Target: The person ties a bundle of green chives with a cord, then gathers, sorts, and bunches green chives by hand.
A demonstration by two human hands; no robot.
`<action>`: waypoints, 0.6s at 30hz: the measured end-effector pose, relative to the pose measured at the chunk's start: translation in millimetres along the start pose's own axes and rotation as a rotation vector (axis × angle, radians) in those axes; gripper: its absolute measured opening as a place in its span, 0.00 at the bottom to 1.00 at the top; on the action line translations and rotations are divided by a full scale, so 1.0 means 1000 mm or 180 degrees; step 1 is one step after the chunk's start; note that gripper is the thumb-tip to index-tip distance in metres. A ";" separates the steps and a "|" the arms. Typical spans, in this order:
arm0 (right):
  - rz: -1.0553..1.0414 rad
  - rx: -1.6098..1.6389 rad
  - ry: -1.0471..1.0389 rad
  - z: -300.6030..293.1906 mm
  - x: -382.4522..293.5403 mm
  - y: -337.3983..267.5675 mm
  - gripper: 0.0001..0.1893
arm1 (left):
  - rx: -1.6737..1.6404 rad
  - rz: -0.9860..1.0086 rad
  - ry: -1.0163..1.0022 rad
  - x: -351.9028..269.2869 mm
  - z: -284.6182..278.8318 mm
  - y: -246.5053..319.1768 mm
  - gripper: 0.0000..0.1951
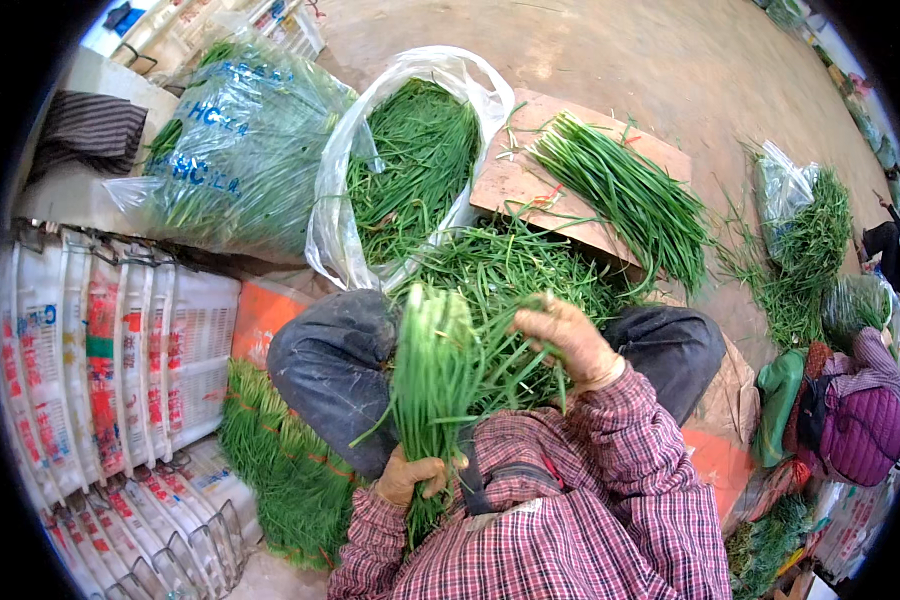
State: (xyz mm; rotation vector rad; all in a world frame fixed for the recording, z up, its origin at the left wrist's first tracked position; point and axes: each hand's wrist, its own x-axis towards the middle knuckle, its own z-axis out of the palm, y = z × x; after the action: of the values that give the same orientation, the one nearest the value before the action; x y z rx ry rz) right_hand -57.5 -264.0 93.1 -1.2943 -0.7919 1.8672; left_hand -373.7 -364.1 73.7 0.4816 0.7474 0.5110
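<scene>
My left hand (412,476) grips a bunch of green garlic chives (435,360) near its leafy end, with the pale stem ends pointing away from me. To the right of the bunch, my right hand (566,337) has its fingers closed on some loose chive leaves (506,367). Between my knees lies a heap of loose chives (495,262). Beyond it, a larger bundle of chives (622,195) rests on a wooden board (510,184), beside red ties (546,197). An open clear plastic bag (330,187) holds more chives.
A filled plastic bag of greens (232,142) lies at the upper left. Stacked white plastic crates (120,352) stand on the left, beside tied chive bundles (285,465). Loose greens (810,255) lie on the floor at right, near another person in a purple garment (862,435).
</scene>
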 end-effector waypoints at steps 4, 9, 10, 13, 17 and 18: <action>-0.0381 0.0546 0.0333 -0.009 0.002 -0.018 0.10 | -0.0362 -0.0006 -0.0260 -0.002 -0.008 -0.011 0.21; -0.0796 0.0838 0.1225 -0.025 0.009 -0.037 0.11 | -0.0265 0.0145 -0.0639 -0.002 -0.014 -0.011 0.18; -0.0826 0.0936 0.1653 -0.033 0.009 -0.041 0.12 | -0.0288 0.0177 -0.0621 -0.001 -0.015 -0.014 0.17; -0.1173 0.1226 0.1335 -0.056 0.000 -0.040 0.12 | -0.0435 0.0103 -0.0574 -0.002 -0.018 -0.013 0.17; -0.0536 -0.4061 -0.0157 -0.029 -0.027 -0.030 0.28 | -0.0350 0.0107 -0.0527 -0.003 -0.019 -0.013 0.19; -0.0925 -0.4142 0.0121 -0.013 -0.034 -0.036 0.29 | -0.0273 0.0064 -0.0394 -0.003 -0.017 -0.011 0.19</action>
State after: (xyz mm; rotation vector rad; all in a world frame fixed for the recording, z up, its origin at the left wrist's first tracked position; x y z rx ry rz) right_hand -29.1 -270.8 135.3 -1.7403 -2.2090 0.9744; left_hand -385.0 -370.5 58.3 0.4372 0.6002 0.5250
